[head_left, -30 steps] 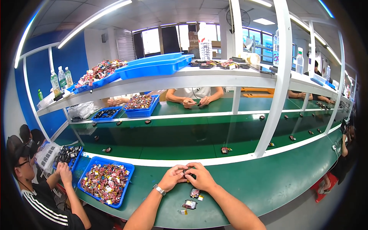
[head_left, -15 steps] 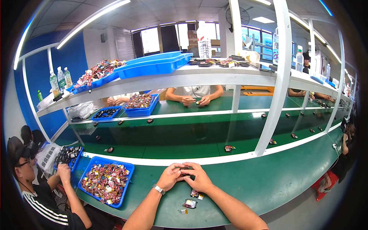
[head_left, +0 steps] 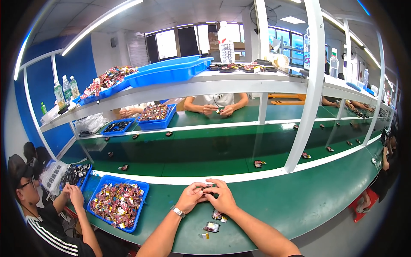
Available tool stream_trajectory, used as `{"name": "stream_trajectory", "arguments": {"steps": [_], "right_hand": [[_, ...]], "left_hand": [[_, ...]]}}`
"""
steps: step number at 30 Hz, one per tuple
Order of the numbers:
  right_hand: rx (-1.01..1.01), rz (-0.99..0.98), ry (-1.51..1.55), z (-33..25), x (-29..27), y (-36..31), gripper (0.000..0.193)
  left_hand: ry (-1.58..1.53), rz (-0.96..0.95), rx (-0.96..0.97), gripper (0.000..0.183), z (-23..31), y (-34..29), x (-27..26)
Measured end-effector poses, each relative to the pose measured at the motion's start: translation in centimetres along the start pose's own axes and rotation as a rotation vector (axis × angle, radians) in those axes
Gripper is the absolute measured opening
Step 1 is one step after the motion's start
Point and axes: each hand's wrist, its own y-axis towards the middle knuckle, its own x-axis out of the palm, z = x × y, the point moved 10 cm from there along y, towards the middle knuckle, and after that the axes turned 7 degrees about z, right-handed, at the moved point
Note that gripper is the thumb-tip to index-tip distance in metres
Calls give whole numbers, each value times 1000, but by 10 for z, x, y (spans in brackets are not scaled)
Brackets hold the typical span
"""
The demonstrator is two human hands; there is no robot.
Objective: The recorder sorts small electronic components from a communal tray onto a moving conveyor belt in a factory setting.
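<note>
Above the green worktable, my left hand (head_left: 190,198), with a watch on its wrist, and my right hand (head_left: 223,198) meet fingertip to fingertip. Both are closed on a small dark device (head_left: 207,187), mostly covered by the fingers, so its details do not show. Just below my right hand lies a small dark unit with red and yellow parts (head_left: 217,214). Nearer to me sit a pale-topped unit with a dark rim (head_left: 211,226) and a small silver piece with a yellow end (head_left: 204,236).
A blue tray heaped with red, silver and yellow parts (head_left: 104,183) stands left. Beyond it, a seated person (head_left: 60,214) handles something beside a tray of black pieces (head_left: 75,174). Across a white ledge, a green belt (head_left: 205,165) carries scattered units. A white post (head_left: 305,98) supports the shelf.
The units on the belt have shifted slightly right. My right fingers have lifted a little around the dark device. The person at left has brought both hands together.
</note>
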Motion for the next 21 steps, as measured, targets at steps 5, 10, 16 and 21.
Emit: {"name": "stream_trajectory", "arguments": {"steps": [5, 10, 16, 21], "right_hand": [[-35, -47, -2, -7, 1, 2, 24], [-31, 13, -79, -10, -5, 5, 19], [-203, 120, -186, -32, -16, 10, 14], [-220, 141, -216, -35, -15, 9, 14]], "left_hand": [[31, 19, 40, 28, 3, 1, -3], [41, 54, -7, 29, -1, 2, -3], [61, 74, -29, 28, -1, 2, -2], [71, 76, -37, 28, -3, 2, -5]]}}
